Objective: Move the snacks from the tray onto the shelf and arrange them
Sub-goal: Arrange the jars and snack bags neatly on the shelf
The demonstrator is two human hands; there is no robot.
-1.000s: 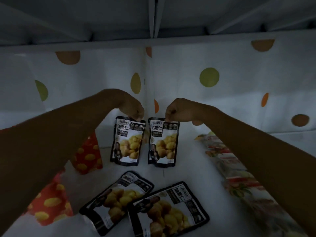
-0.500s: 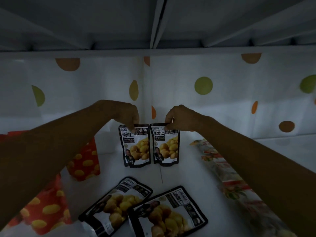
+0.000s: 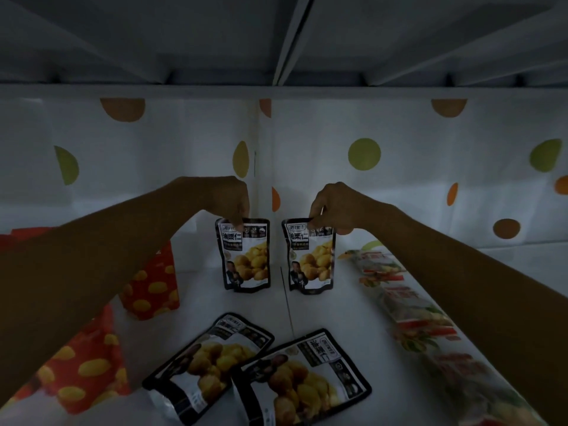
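Pouches first: two black chestnut-print snack packs stand upright at the back of the shelf (image 3: 338, 321), side by side with a small gap between them, printed fronts facing the camera. The left hand (image 3: 229, 198) pinches the left upright pouch (image 3: 247, 259) at its top edge, fingers (image 3: 238, 215) curled down onto the seal near the left corner. The right hand (image 3: 336, 207) pinches the right upright pouch (image 3: 311, 262) the same way, its fingers (image 3: 315, 210) closed on the top seal. Both bottoms look seated on the shelf floor; can't tell whether either would stand without the hold. A seam line (image 3: 287, 305) in the shelf floor runs toward the camera from between the two. Nearer the camera, two more of the same print lie flat, face up: left flat pouch (image 3: 209, 364) and right flat pouch (image 3: 302, 379), edges overlapping. Left side: two red bags with yellow spots, rear red bag (image 3: 153, 287) upright, front red bag (image 3: 80, 373) partly behind the left forearm. Right side: long clear multipack (image 3: 408, 309) lies along the shelf beneath the right forearm. Behind it all is a white back panel (image 3: 399, 179) with orange and green dots, and the upper shelf underside (image 3: 215, 35) is overhead. Lighting is dim and the small print is unreadable.
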